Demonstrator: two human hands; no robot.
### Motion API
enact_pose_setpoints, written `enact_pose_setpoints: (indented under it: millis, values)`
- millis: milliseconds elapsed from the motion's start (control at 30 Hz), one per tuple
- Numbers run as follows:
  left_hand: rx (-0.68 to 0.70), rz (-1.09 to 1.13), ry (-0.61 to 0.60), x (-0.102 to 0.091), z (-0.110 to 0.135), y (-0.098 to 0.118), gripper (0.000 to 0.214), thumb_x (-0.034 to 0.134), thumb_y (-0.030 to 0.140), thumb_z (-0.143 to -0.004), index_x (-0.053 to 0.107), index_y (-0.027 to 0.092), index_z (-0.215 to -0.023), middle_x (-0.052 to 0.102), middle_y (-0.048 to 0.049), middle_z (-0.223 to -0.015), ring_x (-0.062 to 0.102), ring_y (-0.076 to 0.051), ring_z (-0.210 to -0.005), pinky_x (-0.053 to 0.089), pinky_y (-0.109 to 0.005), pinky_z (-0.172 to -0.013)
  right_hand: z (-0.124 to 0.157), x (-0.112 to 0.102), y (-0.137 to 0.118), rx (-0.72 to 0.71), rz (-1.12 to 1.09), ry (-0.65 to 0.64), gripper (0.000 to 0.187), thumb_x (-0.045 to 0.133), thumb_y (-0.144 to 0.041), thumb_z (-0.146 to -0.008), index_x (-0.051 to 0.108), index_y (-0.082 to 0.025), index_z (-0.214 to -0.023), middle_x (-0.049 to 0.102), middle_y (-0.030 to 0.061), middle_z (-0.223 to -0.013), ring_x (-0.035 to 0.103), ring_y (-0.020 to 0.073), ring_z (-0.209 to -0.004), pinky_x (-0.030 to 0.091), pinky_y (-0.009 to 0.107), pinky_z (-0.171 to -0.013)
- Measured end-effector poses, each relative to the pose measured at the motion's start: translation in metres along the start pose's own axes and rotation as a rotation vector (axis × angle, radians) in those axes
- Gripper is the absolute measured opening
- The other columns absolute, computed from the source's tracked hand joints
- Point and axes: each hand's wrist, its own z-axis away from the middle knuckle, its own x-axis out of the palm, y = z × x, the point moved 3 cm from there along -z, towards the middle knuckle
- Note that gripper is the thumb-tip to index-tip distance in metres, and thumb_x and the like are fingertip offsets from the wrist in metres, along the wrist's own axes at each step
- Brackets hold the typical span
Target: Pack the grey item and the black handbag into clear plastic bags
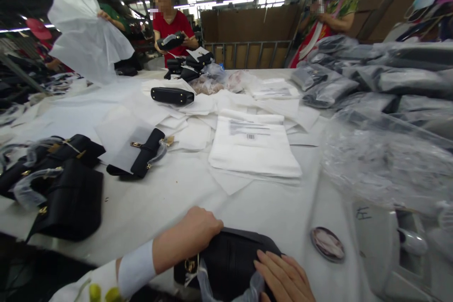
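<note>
A black handbag (pixel 231 257) lies at the near edge of the table, with clear plastic wrapped round its handle and gold-coloured hardware at its left. My left hand (pixel 198 229) is closed on the bag's far left edge; its fingertips are partly hidden. Across the bag's right side lies my right hand (pixel 285 276), its fingers stretched out flat against the black surface. The lower part of the bag runs out of view.
More black handbags (pixel 71 198) lie at the left, and one with white paper (pixel 136 153) lies behind them. White printed bags (pixel 253 146) are stacked mid-table. Plastic-wrapped goods (pixel 385 75) pile up at right, near a round dish (pixel 327 244). Co-workers stand across the table.
</note>
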Motion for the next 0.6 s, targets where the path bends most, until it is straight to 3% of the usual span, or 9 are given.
enact_pose_setpoints:
  millis: [133, 233, 367, 433, 533, 600]
  values:
    - [0.002, 0.107, 0.054, -0.006, -0.005, -0.01, 0.013, 0.057, 0.016, -0.081, 0.069, 0.02, -0.077, 0.073, -0.0097, -0.077, 0.071, -0.028, -0.073, 0.05, -0.032, -0.063, -0.004, 0.004, 0.004, 0.026, -0.019, -0.013, 0.027, 0.05, -0.018, -0.085, 0.065, -0.016, -0.108, 0.074, 0.0078, -0.101, 0.069, 0.0213, -0.092, 0.05, 0.037, -0.086]
    - [-0.029, 0.192, 0.127, -0.006, 0.003, -0.019, 0.015, 0.055, 0.023, -0.088, 0.069, 0.022, -0.083, 0.074, -0.0046, -0.078, 0.07, -0.023, -0.075, 0.049, -0.027, -0.066, -0.005, 0.006, 0.006, 0.011, 0.01, 0.0, 0.026, 0.051, -0.017, -0.085, 0.065, -0.017, -0.106, 0.074, 0.0062, -0.099, 0.07, 0.0206, -0.088, 0.051, 0.036, -0.084]
    - [-0.134, 0.39, 0.414, 0.001, 0.027, -0.022, 0.032, 0.034, 0.025, -0.1, 0.065, 0.021, -0.094, 0.072, -0.0027, -0.083, 0.068, -0.014, -0.074, 0.047, -0.02, -0.07, -0.004, 0.006, 0.005, 0.003, 0.015, 0.018, 0.026, 0.05, -0.018, -0.085, 0.065, -0.018, -0.105, 0.075, 0.0059, -0.097, 0.07, 0.0204, -0.087, 0.051, 0.036, -0.084]
    - [-0.041, 0.464, 0.544, 0.006, 0.037, -0.017, 0.03, 0.036, 0.028, -0.1, 0.065, 0.02, -0.096, 0.072, -0.0025, -0.082, 0.067, -0.013, -0.073, 0.047, -0.02, -0.069, -0.003, 0.005, 0.004, 0.014, -0.006, 0.012, 0.027, 0.05, -0.017, -0.085, 0.065, -0.016, -0.107, 0.074, 0.0072, -0.099, 0.07, 0.0212, -0.09, 0.05, 0.037, -0.086]
    - [0.137, 0.372, 0.504, 0.014, 0.04, -0.006, 0.025, 0.041, 0.024, -0.098, 0.065, 0.02, -0.098, 0.073, -0.0034, -0.082, 0.069, -0.016, -0.074, 0.047, -0.022, -0.067, -0.003, 0.004, 0.004, 0.034, -0.032, -0.001, 0.028, 0.05, -0.015, -0.085, 0.064, -0.016, -0.11, 0.073, 0.0083, -0.104, 0.068, 0.0215, -0.096, 0.049, 0.038, -0.09]
    - [0.134, 0.273, 0.4, 0.015, 0.036, -0.004, 0.024, 0.041, 0.019, -0.095, 0.065, 0.02, -0.098, 0.074, -0.0035, -0.085, 0.071, -0.019, -0.078, 0.047, -0.024, -0.066, -0.003, 0.004, 0.004, 0.039, -0.043, -0.001, 0.028, 0.05, -0.014, -0.086, 0.064, -0.015, -0.11, 0.073, 0.0085, -0.104, 0.068, 0.021, -0.096, 0.048, 0.038, -0.09]
